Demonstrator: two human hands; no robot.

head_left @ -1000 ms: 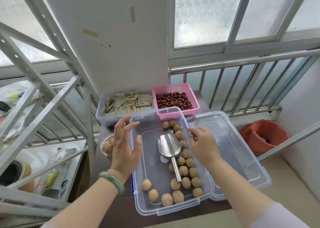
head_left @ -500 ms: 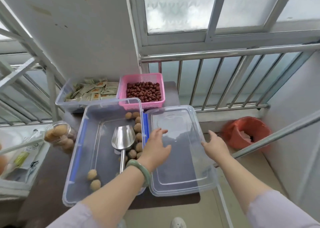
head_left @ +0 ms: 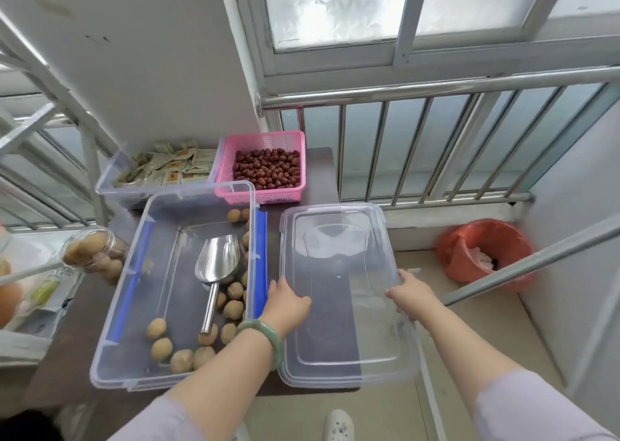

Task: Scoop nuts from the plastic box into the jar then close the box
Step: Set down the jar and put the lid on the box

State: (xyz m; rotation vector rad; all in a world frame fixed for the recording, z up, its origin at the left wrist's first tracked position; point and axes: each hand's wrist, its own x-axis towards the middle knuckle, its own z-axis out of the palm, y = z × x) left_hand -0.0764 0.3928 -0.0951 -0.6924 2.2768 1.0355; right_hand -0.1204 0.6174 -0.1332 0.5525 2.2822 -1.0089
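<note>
The clear plastic box sits open on the dark worktop, holding scattered nuts and a metal scoop. Just right of it lies the lid. The left hand grips the lid's left edge and the right hand grips its right edge. The nut-filled jar stands left of the box; a pink basket sits beyond.
</note>
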